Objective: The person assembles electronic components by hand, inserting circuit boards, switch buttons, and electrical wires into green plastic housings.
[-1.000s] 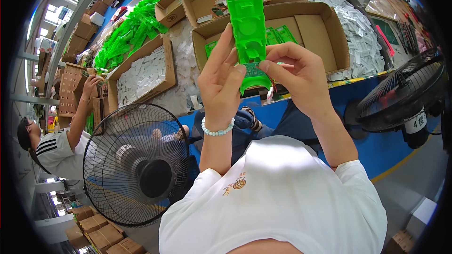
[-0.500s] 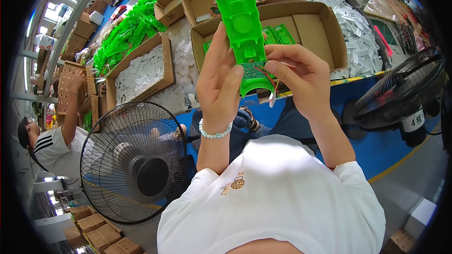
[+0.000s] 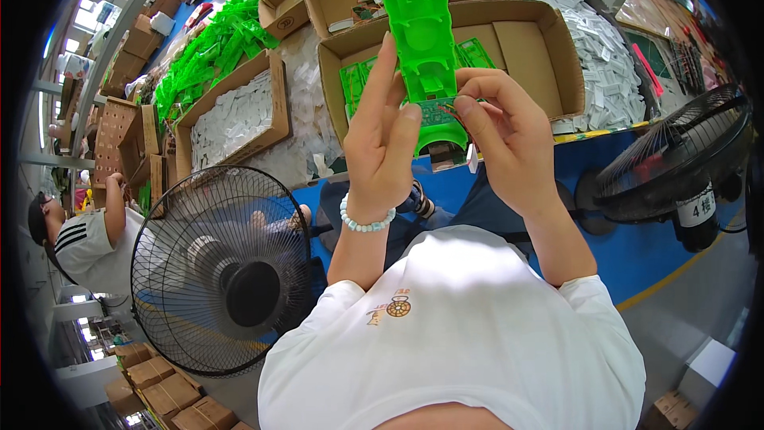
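Fan (image 3: 227, 271) left of hands, boxes (image 3: 525, 40) beyond.

- I've got a plain white t-shirt (image 3: 469, 326) on, short sleeves ending just past the elbows, so both forearms are bare.
- There's a small orange-gold round emblem (image 3: 395, 305) on the chest, with a bit of tiny matching print next to it.
- My left hand (image 3: 382, 143) has a beaded bracelet (image 3: 364, 221) at the wrist, pale mint-white round beads, single strand.
- My right hand (image 3: 505, 139) has nothing on it, no ring, no watch, no glove.
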`<state>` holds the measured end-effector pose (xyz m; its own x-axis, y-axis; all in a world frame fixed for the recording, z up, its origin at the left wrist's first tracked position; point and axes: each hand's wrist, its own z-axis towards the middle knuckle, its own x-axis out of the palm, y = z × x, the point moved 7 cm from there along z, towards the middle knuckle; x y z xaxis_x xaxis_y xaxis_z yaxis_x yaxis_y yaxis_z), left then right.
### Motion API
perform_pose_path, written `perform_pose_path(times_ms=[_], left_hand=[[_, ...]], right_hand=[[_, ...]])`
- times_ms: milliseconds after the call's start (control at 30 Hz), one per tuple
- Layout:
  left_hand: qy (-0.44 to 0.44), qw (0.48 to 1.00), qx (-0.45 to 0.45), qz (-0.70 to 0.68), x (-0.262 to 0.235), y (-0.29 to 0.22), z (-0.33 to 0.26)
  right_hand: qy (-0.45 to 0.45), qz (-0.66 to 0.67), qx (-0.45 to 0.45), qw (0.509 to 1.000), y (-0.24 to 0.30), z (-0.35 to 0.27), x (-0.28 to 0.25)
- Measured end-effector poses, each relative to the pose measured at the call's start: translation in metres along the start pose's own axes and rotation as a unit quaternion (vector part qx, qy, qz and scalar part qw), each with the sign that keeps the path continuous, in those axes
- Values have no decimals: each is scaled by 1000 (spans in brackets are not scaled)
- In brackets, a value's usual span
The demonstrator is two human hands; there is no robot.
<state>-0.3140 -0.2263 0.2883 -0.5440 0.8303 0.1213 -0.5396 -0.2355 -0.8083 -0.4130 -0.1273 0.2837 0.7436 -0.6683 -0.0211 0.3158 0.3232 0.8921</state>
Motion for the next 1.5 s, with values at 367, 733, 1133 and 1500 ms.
perform_pose_path(times_ms=[367,733,1133,1500], left_hand=[[31,997,33,67,-6,7,-1],[49,993,88,56,-6,2,8],[10,998,52,-27,-14,9,7],[-20,999,34,-18,-20,11,5]], right_hand=[[14,-43,-23,999,1,-1,4],[24,-11,43,999,-7,3,3],[-2,123,82,989,-22,5,5],[12,106,122,987,-29,9,6]])
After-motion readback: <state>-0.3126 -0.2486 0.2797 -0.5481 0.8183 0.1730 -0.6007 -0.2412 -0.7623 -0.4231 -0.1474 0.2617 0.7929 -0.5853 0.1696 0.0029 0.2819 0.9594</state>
